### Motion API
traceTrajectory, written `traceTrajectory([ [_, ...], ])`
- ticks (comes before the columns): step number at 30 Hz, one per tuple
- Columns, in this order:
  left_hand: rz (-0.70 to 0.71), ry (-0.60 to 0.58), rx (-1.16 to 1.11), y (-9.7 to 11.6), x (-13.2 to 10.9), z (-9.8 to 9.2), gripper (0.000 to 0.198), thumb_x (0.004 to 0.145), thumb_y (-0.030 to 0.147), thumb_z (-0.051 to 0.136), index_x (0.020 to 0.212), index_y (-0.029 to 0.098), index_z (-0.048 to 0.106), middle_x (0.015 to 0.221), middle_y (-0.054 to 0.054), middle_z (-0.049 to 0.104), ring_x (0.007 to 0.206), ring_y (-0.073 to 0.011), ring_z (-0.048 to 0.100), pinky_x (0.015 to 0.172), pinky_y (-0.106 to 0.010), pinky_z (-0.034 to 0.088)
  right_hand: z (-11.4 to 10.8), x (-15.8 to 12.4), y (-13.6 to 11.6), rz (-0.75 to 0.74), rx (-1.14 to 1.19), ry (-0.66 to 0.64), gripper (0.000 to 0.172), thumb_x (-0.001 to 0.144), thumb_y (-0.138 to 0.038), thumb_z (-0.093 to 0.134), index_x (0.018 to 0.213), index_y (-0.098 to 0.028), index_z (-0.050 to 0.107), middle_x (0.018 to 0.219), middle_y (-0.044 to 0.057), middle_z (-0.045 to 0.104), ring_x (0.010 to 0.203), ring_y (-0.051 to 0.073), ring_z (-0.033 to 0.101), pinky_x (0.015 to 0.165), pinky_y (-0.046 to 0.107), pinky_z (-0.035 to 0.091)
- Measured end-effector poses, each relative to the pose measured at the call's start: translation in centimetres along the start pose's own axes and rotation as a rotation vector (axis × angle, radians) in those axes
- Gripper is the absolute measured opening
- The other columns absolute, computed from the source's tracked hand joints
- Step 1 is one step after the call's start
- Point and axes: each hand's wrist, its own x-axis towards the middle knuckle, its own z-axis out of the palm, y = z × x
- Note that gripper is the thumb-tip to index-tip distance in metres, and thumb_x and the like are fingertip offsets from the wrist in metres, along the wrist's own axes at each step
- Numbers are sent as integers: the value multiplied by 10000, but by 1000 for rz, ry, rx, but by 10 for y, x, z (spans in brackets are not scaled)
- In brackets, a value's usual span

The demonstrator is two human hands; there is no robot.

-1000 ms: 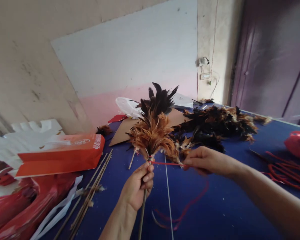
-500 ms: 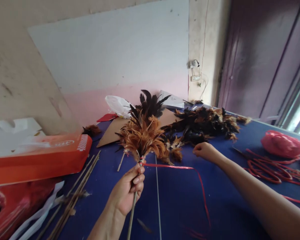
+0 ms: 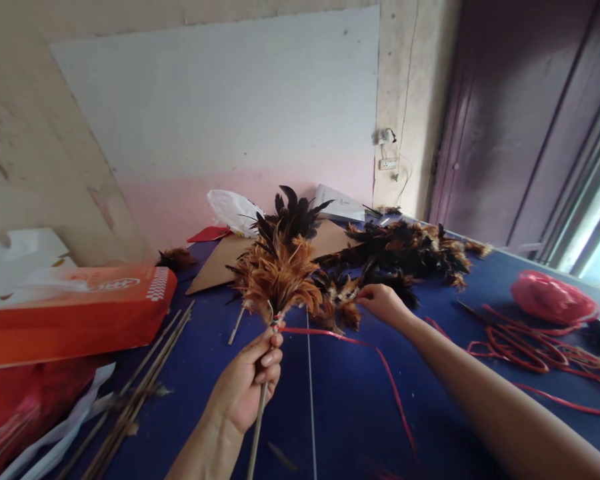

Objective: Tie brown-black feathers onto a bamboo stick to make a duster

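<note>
My left hand (image 3: 253, 373) is wrapped around the thin stick of a feather duster (image 3: 280, 273), just below where the feathers are bound on. The duster is upright, with fluffy brown feathers low and long black ones at its tip. From the binding a red plastic ribbon (image 3: 340, 335) trails off to the right, then down over the table. Farther right, my right hand (image 3: 384, 303) has its fingers pinched together at the edge of a small bunch of brown and black feathers (image 3: 344, 308). Whatever lies between those fingertips is hidden.
Behind my right hand spreads a large heap of feathers (image 3: 415, 250) on the blue table (image 3: 370, 400). A pink-red ribbon bundle (image 3: 553, 298) lies right, with loose loops nearby. Thin sticks (image 3: 143, 393), an orange box (image 3: 75, 320) and a red bag (image 3: 25, 413) occupy the left. Cardboard (image 3: 215, 270) lies behind.
My right hand has moved left, from over bare table to the edge of the small feather bunch. My left hand keeps hold of the duster. The view has shifted slightly.
</note>
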Motion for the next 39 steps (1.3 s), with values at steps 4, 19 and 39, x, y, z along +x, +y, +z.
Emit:
traceTrajectory([
  [4,4,2,10,0,1,-1,187,853,17,394,729,69,524,677,-17,496,398,8,367,286,-82,244,1,-8,-12,-21,-35,69,219,746,-281,499,812,-205,693,826,31,690,775,159,615,664,218,414],
  [19,20,5,41,-1,3,-2,158,834,9,417,768,71,546,671,-13,485,390,4,364,282,-85,254,32,-42,-53,-101,-305,-81,239,737,-334,502,742,-166,672,757,119,678,746,256,638,637,308,433],
  [39,37,37,42,-2,3,-2,175,845,24,412,735,64,542,669,-14,484,390,9,360,280,-85,249,16,-34,-49,33,363,-116,86,641,-211,558,586,-159,599,518,-8,579,504,103,529,488,190,365],
])
